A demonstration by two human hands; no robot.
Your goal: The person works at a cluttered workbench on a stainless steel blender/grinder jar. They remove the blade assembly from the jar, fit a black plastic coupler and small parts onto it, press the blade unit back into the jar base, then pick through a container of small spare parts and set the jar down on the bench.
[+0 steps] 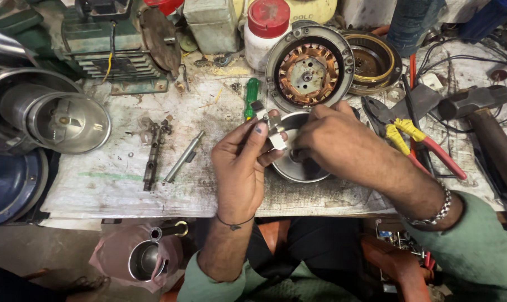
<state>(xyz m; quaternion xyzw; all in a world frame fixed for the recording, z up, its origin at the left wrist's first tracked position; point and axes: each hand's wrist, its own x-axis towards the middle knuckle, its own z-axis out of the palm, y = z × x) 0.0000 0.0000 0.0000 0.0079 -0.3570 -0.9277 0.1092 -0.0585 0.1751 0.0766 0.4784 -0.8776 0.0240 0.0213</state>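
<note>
Green-grey motor block point(116, 50) far left; left hand point(242, 162) pinches a small white part point(277, 138) over the round metal cover point(298, 162); right hand point(343, 142) closes on it too. White jar, red lid point(266, 31), far centre.

Green sleeves point(477, 246), thin dark wristband point(234, 223), silver chain bracelet point(441, 210).

A white plastic jar point(263, 39) with a red lid stands at the bench's back edge.
</note>
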